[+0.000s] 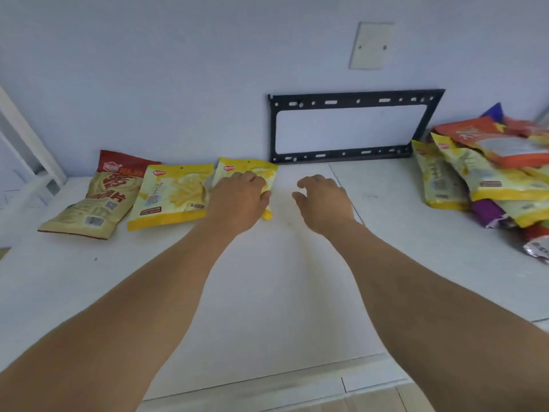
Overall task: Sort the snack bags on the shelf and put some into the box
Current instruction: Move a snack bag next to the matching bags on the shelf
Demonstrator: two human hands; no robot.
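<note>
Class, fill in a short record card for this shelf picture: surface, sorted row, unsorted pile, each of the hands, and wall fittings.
surface: white shelf
sorted row: red-and-tan bag, yellow bag, second yellow bag, side by side at left
unsorted pile: heap of bags at right
left hand: rests on the second yellow bag
right hand: holds nothing, fingers loosely curled
wall fittings: black bracket, blank plate

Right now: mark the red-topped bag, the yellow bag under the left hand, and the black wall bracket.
red-topped bag point(89, 203): head view, middle of its front panel.
yellow bag under the left hand point(237, 168): head view, upper part, above the knuckles.
black wall bracket point(356, 99): head view, top bar.
</note>
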